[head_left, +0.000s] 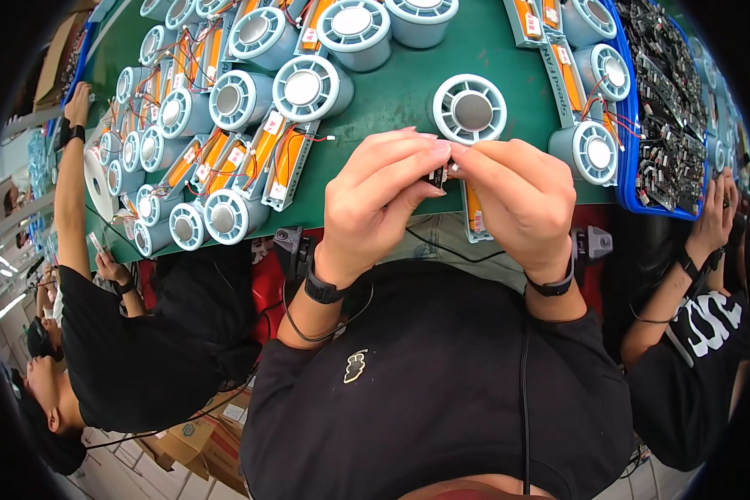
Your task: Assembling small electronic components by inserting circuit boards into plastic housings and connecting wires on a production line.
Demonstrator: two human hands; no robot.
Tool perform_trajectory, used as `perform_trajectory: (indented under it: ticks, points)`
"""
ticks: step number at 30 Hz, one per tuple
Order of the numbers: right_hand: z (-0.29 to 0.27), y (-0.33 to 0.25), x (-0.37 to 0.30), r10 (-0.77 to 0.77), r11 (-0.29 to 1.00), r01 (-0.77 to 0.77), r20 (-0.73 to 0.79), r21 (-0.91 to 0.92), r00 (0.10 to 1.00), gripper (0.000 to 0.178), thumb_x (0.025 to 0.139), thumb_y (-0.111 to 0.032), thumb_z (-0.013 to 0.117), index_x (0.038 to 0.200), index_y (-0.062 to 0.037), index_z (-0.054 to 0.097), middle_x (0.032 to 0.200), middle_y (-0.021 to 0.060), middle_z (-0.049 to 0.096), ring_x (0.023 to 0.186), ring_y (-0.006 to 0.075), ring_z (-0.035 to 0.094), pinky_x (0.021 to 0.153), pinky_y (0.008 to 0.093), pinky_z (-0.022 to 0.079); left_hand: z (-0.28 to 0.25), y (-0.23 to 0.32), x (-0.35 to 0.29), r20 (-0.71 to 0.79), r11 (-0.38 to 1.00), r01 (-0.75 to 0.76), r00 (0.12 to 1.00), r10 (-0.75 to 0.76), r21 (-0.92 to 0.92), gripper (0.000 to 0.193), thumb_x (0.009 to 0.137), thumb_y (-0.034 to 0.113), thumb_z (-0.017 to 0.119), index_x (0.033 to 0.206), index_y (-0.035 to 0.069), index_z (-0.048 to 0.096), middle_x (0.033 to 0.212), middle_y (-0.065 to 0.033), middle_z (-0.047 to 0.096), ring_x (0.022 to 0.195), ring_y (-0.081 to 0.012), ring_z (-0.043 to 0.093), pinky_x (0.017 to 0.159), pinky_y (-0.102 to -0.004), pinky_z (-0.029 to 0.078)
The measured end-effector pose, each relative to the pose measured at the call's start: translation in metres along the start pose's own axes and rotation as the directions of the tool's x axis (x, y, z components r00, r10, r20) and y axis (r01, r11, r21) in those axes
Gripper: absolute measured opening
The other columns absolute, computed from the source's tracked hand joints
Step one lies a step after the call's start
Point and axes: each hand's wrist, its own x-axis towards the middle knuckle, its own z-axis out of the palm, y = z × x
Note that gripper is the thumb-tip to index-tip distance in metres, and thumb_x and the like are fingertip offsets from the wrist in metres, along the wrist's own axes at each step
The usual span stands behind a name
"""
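Note:
Just in front of my chest my two hands meet, fingertips almost touching. My left hand [383, 198] is closed in a pinch around a small dark part [436, 177], perhaps a small circuit board, mostly covered by the fingers. The fingers of my right hand [521, 200] pinch together at its right side; what lies between them is hidden. Right beyond the hands a light-blue handheld fan [473, 112] lies with its round grille facing up. Its opened handle, with an orange battery [476, 210] inside, shows below my hands near the table edge.
Many similar fans [230, 100] with orange batteries and loose wires crowd the green table [392, 100] on the left. More fans [596, 152] lie at right, beside a blue bin [627, 158] of dark circuit boards [667, 108]. People work on both sides, one arm [73, 192] reaching across at left.

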Motion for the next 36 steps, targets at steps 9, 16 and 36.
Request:
perform_trajectory:
  ticks: [9,16,36]
  points:
    - [-0.002,0.002,0.005,-0.055,0.998,0.056,0.027,-0.037,0.998,0.026,0.073,0.012,0.074,0.096,0.0008,0.074,0.086,0.0116,0.073,0.062,0.0212,0.066,0.054,0.0306,0.051,0.002,-0.002,-0.001,0.002,0.998,0.029,1.000,-0.029,-0.057,0.037,0.076,-0.009,0.079,0.112,-0.003,0.070,0.112,-0.0172,0.070,0.106,-0.0313,0.070,0.099,-0.0460,0.058]
    - [-0.001,0.004,0.002,-0.050,0.999,0.049,0.026,0.018,0.998,0.024,0.072,0.010,0.075,0.094,-0.0002,0.074,0.085,0.0106,0.073,0.061,0.0220,0.067,0.053,0.0304,0.050,0.003,-0.003,-0.004,0.009,0.996,0.041,0.999,-0.040,-0.074,0.037,0.078,-0.008,0.078,0.113,-0.003,0.069,0.113,-0.0166,0.068,0.105,-0.0298,0.070,0.100,-0.0465,0.058]
    - [-0.011,0.003,-0.001,-0.093,0.993,0.097,0.056,-0.068,0.994,0.025,0.069,0.009,0.074,0.092,0.0006,0.074,0.086,0.0114,0.075,0.055,0.0198,0.062,0.050,0.0279,0.045,0.011,-0.006,0.003,-0.027,0.981,-0.187,0.982,0.188,0.042,0.037,0.071,0.000,0.085,0.106,-0.002,0.073,0.106,-0.0158,0.071,0.098,-0.0302,0.073,0.090,-0.0465,0.063]
